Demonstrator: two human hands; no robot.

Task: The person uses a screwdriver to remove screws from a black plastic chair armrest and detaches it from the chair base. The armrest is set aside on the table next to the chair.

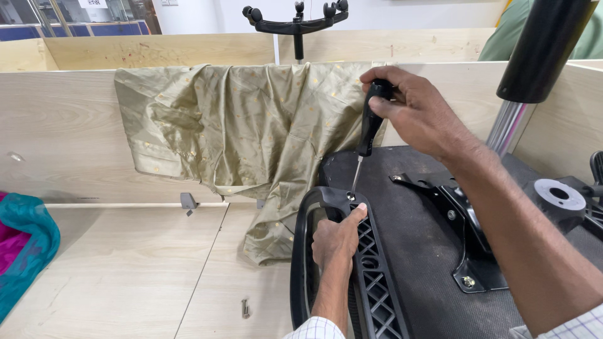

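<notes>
Head camera view over a pale wooden workbench: the right hand (418,113) is wrapped tight around the black handle of a screwdriver (369,129), held nearly upright with its thin metal shaft angled down and its tip set on a screw (350,196) at the top corner of a black plastic chair frame (370,270). The left hand (336,242) is closed on that same frame just below the screw, thumb pressed against the lattice of ribbed openings beside the tip. The frame lies along the edge of a dark upturned seat base (414,251), where a black metal bracket (465,245) is bolted on — a round black fitting (558,196) sits further right, near a shiny metal column with a black sleeve (534,69). An olive-gold cloth (251,132) hangs over the low wooden partition (63,125) behind the work and spills onto the bench, touching the frame's upper left corner. One loose bolt (245,308) lies on the bench surface left of the frame, apart from it — and a teal and pink fabric (22,245) shows at the far left edge.
</notes>
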